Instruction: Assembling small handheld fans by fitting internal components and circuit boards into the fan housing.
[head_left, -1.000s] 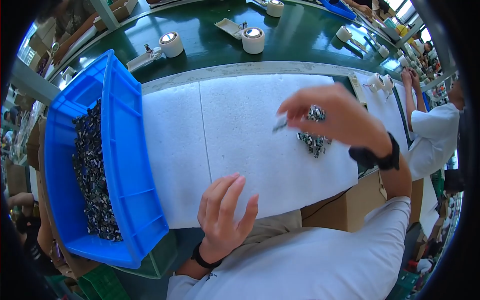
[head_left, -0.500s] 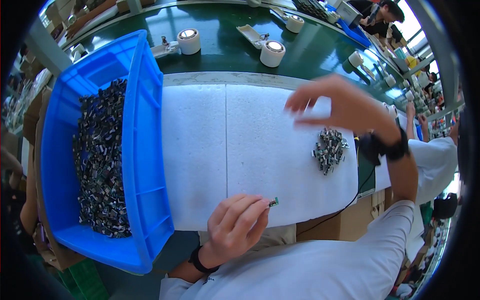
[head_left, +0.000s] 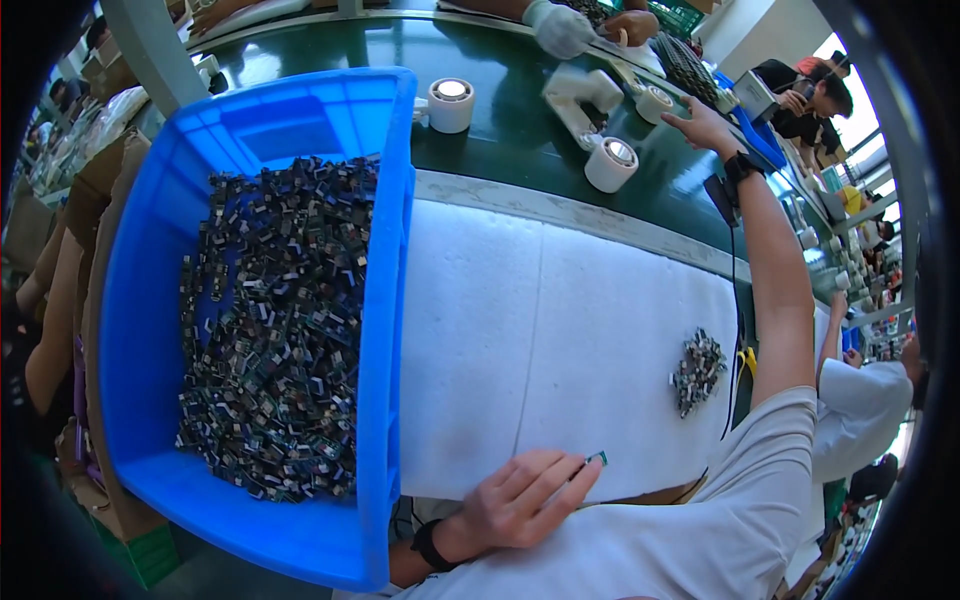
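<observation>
My left hand is closed at the near edge of the white foam sheet, pinching a small green circuit board between thumb and fingers. My right arm stretches far across the green belt, and its hand has the fingers apart with nothing seen in them. Those fingertips are beside a white cylindrical part; whether they touch it I cannot tell. A second white cylinder with a curved white arm lies closer to the foam. On the foam's right side sits a small pile of circuit boards.
A deep blue bin full of small circuit boards stands at left. Another white cylinder is on the green belt. Across it are a co-worker's gloved hand and bare hand. A black cable runs along the foam's right edge.
My right hand has swung from above the foam out over the belt. My left hand keeps the circuit board. The view has turned, and a co-worker's hands now show at the top.
</observation>
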